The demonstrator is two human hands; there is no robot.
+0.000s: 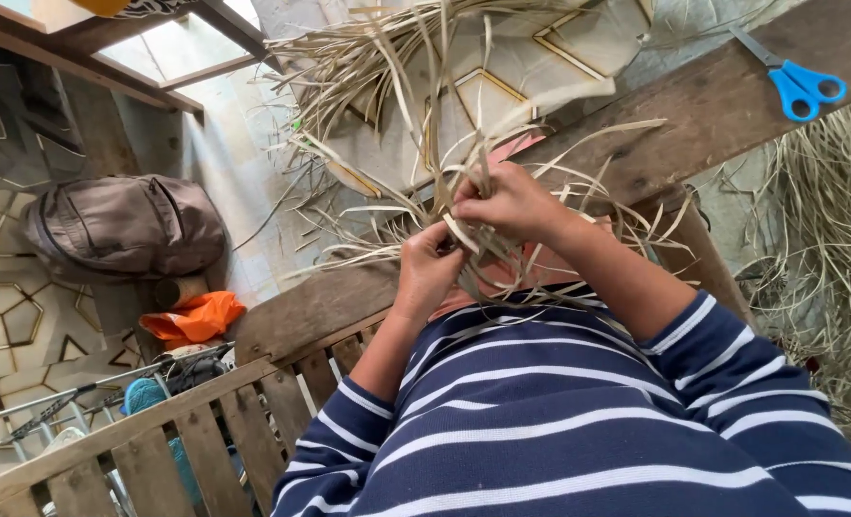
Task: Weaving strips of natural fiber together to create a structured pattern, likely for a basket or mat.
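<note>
Pale dried leaf strips point(464, 215) fan out from between both hands, held just above a wooden plank point(722, 96) over the person's lap. The left hand point(427, 271) closes its grip on the crossing strands from below, seemingly to keep them from slipping. The right hand point(507, 203) pinches a few strips from above; which strand it works is hard to tell. Blue-handled scissors point(797, 86) lie on the plank, well apart.
</note>
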